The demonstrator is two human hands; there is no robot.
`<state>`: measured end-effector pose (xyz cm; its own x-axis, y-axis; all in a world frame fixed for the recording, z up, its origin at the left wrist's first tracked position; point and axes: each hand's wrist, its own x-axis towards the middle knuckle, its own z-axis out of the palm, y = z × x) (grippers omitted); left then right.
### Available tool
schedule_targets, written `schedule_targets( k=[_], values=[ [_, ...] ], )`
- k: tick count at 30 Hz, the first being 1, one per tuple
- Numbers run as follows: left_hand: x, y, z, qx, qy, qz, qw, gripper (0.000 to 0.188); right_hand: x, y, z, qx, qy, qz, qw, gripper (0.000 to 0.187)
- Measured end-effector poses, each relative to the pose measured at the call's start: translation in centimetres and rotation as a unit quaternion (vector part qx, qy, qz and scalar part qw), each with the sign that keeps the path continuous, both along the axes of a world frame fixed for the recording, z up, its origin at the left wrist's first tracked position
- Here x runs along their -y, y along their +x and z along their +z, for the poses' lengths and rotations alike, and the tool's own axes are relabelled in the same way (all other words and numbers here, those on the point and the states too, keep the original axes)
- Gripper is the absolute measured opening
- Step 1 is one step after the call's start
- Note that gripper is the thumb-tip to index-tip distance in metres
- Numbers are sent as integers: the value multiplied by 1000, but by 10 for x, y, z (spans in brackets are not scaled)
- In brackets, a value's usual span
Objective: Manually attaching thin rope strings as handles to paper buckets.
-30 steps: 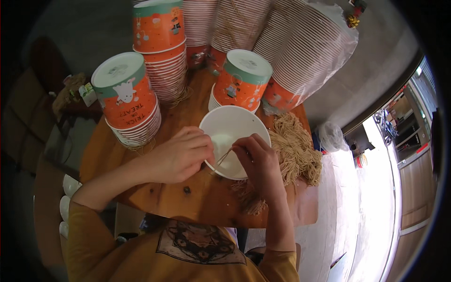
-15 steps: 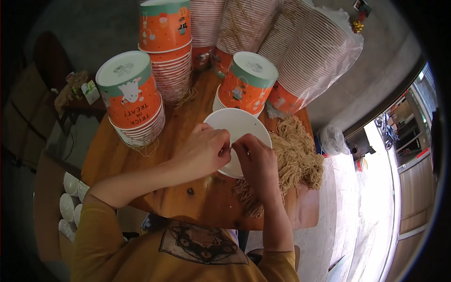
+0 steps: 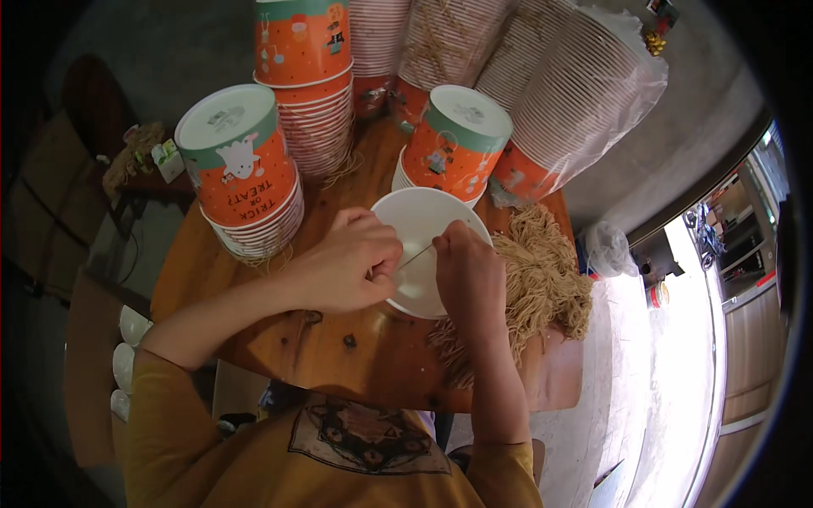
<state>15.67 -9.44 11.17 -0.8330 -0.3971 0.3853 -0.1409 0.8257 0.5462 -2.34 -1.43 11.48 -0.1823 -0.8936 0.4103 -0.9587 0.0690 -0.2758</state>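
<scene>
A white paper bucket faces me with its mouth up on the wooden table, a small hole near its far right rim. Over its opening a thin cord stretches between my two hands. My left hand, fingers curled, grips one end at the bucket's left side. At the right side my right hand pinches the other end. A thick bundle of tan cords lies beside my right hand, partly under the forearm. Just behind the bucket stands an upside-down orange and green bucket stack.
More upturned orange buckets stand at the left, with a taller stack behind. Plastic-wrapped bucket stacks line the table's far side. The wooden table ends close to my body. White buckets sit in a carton at lower left.
My hands have moved apart, the left one toward the left and the right one slightly right. The cord between them now shows, drawn straight.
</scene>
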Motion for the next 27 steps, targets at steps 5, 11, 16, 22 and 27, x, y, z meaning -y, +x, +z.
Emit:
schedule_targets(
  k=[5,11,16,22,27],
  values=[
    [6,2,6,27,-16,-51,998,13,4,5,1,-34,24,11,999,14],
    [19,10,15,76,3,-161,984,11,9,3,-4,-8,57,16,998,18],
    [5,11,19,41,14,-140,989,19,9,3,-1,-4,73,4,997,18],
    [2,10,12,35,-107,-190,975,20,9,4,-5,-15,59,35,998,17],
    [3,10,17,51,-110,-203,972,19,8,1,-7,-29,94,11,995,15]
  ],
)
